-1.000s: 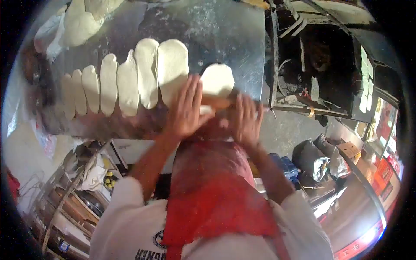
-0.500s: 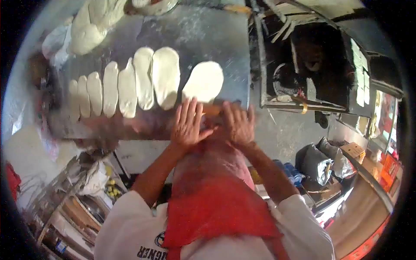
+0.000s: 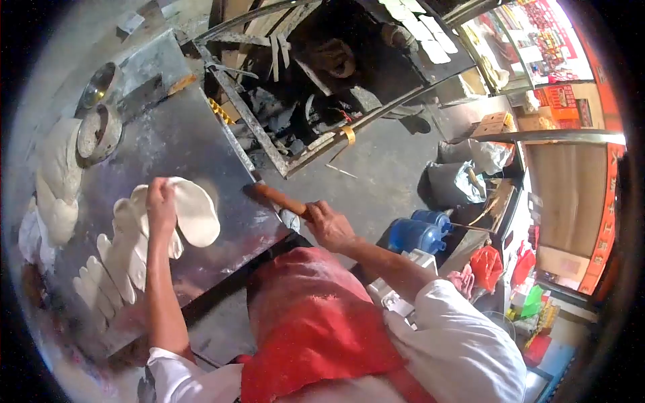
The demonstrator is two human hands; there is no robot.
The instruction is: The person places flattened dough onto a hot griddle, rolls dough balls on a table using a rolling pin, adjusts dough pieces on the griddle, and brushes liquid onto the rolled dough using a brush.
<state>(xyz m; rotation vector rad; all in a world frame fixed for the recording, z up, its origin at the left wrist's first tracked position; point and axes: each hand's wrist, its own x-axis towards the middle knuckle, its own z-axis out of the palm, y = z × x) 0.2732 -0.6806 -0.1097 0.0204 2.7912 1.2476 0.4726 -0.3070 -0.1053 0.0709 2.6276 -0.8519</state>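
My left hand (image 3: 161, 201) is closed at the upper left edge of a flat oval sheet of dough (image 3: 197, 215), pinching it. The sheet's rounded end hangs to the right of my fingers. In my right hand (image 3: 330, 227) is one end of a wooden rolling pin (image 3: 282, 201), with its far end over the edge of the metal worktable (image 3: 235, 255). Left of and under my left forearm lies a row of several flattened dough strips (image 3: 118, 262), partly hidden by the arm.
At the far left are a large dough mass (image 3: 60, 181) and a metal bowl (image 3: 101, 134). A dark metal frame (image 3: 269, 144) stands beyond the table's right edge. Blue water bottles (image 3: 415, 235) and grey bags (image 3: 455, 183) sit on the right.
The view has turned to the right. Both hands lay flat on the rolling pin before; now my right hand grips its end off to the right, and my left has moved onto the dough sheet.
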